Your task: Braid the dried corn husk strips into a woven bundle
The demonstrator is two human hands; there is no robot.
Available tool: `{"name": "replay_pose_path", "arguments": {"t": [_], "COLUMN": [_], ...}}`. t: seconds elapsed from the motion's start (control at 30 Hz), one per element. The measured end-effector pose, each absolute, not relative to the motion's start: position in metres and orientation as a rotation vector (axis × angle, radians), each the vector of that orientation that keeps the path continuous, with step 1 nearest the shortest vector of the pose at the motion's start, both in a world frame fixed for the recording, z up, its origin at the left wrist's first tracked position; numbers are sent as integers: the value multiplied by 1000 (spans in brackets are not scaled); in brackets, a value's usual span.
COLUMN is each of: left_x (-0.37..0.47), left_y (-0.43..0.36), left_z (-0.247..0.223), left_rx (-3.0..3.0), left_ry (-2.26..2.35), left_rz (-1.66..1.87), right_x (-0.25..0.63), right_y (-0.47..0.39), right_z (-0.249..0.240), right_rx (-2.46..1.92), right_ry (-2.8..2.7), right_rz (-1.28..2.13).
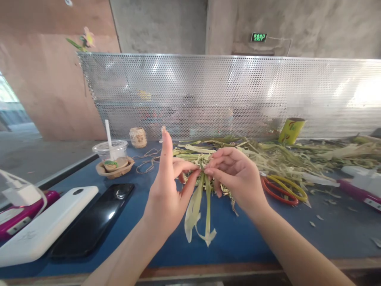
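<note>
Pale green, leaf-like plant strips (195, 210), which look like husk, hang down from between my two hands over the blue table. My left hand (171, 182) pinches them at their upper end between fingers and thumb, with one digit pointing straight up. My right hand (235, 174) pinches the same spot from the other side, its fingertips meeting those of the left. Behind and under the hands lies a woven or bundled piece (228, 190) of the same dry material, mostly hidden by the fingers.
Loose husks (268, 153) spread across the back right, by scissors (282, 188) with red and yellow handles and a yellow tube (292, 131). At left are a lidded cup (111, 155), a phone (95, 218), a white power bank (53, 222) and a purple power strip (20, 218). A perforated metal screen (208, 95) stands behind.
</note>
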State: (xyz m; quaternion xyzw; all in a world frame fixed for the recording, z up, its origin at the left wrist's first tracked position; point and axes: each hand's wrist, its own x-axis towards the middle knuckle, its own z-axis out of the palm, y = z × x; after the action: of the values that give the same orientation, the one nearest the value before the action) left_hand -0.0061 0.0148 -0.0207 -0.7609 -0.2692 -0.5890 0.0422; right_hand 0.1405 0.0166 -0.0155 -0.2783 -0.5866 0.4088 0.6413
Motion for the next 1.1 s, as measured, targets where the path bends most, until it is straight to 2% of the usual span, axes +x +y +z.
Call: {"name": "replay_pose_path", "arguments": {"t": [0.13,0.43,0.6,0.83,1.1], "left_x": [-7,-12,-15,-20,-18], "left_y": [12,2,7,12,8], "left_z": [-21,-15,-15,-17,-17], "left_rx": [-2325,-2693,-2922,-3195,-3212], "left_ry": [-760,-629,-503,-603,-586], "left_rz": [-1852,-2322,-2297,-1951,-2066], "right_x": [143,153,154,156,159], "right_y": [19,26,22,20,20], "right_z": [-14,-16,-14,-14,-12], "right_rx": [-575,-293,-211,-260,-347], "right_ry": [-1345,-1460,-1532,-1641,-1705], "right_rz": [1098,1625,1755,1796,1923]}}
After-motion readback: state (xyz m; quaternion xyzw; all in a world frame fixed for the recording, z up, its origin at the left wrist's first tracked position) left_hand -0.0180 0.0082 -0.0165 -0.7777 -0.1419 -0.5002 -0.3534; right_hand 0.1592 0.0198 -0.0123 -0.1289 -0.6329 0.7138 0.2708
